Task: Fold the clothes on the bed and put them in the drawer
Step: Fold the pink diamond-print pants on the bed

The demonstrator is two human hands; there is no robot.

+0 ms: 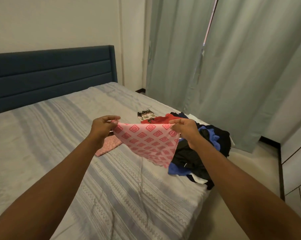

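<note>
**While two hands hold it up, a pink cloth (146, 142) hangs over the bed (59, 135)**

Where both arms reach out above the striped grey bed, the left hand (103, 126) pinches one upper corner of the pink cloth between thumb and fingers. The right hand (184, 129) pinches the other corner, so the top edge is stretched between them. The cloth is light pink with darker pink diamonds. It hangs clear of the mattress, and its lower corner falls in front of the clothes pile (201, 153).

That pile of black, blue and white garments lies near the bed's right edge, just below and beyond the right hand. A red garment (158, 119) lies behind the cloth's top edge, with a small black-and-cream patterned piece (145, 115) just beside it on the far side. Below the left hand a second pink piece (110, 145) lies flat on the bed, partly hidden by the wrist.

A dark blue headboard (51, 73) stands at the far end against the wall. Pale green curtains (233, 66) hang to the right, and white cabinet fronts (300, 153) show at the right edge.
</note>
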